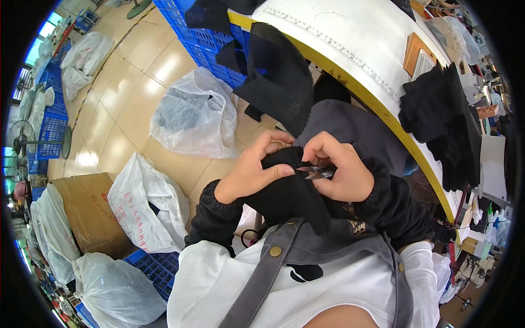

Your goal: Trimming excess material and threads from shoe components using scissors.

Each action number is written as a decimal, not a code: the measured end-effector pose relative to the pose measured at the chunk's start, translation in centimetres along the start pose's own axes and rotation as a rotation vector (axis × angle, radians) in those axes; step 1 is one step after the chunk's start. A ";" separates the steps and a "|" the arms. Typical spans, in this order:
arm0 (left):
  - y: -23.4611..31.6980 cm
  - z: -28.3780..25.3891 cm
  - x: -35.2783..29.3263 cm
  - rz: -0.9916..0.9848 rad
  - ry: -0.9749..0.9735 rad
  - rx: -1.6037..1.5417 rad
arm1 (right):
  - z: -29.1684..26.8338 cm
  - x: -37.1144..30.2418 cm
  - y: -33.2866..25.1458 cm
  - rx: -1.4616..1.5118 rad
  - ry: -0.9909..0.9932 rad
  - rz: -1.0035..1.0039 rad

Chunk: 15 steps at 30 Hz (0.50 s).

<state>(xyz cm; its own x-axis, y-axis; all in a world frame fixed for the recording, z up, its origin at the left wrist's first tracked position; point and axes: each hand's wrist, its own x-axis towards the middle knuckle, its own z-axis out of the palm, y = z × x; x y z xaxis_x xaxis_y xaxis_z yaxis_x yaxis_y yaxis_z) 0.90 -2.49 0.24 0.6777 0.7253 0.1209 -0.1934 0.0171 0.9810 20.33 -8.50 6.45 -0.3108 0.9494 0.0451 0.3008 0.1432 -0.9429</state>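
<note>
Over my lap, my left hand (252, 174) grips a black fabric piece (287, 197), thumb on top and fingers curled behind its upper edge. Tucked in my right hand (348, 174) is a small pair of thread snips (318, 173), blades pointing left across the cloth. My right thumb and forefinger are pinched close to the cloth's upper edge; whether they hold a thread there is too small to tell. Just beyond my hands hangs another black fabric piece (281, 82) with a mesh-like edge, its lower tip near my fingers.
A white table (350, 33) with a yellow edge and printed ruler curves along the right, bearing a black fabric pile (435, 115). Blue crates (205, 54) stand beyond. White plastic bags (194, 112) and a cardboard box (90, 210) sit on the tiled floor to the left.
</note>
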 end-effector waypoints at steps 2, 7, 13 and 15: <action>0.9 -0.9 0.1 -0.226 -0.120 0.252 | 0.0 -0.1 0.7 0.086 -0.010 0.041; 0.6 -0.3 0.6 0.417 0.023 0.285 | -0.2 0.4 0.4 0.470 0.012 0.218; 0.3 -1.6 0.9 0.415 -0.218 0.180 | -0.9 0.2 1.2 0.411 -0.054 0.136; 0.2 -1.7 0.8 0.411 -0.204 0.107 | -2.3 0.7 1.7 0.354 -0.158 0.263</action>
<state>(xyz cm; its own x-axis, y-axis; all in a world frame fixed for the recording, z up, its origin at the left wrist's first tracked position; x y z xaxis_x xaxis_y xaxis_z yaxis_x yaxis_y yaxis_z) 0.24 -0.77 0.24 0.6878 0.5074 0.5191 -0.4077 -0.3217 0.8546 22.75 -6.95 5.62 -0.4071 0.8824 -0.2357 0.0705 -0.2269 -0.9714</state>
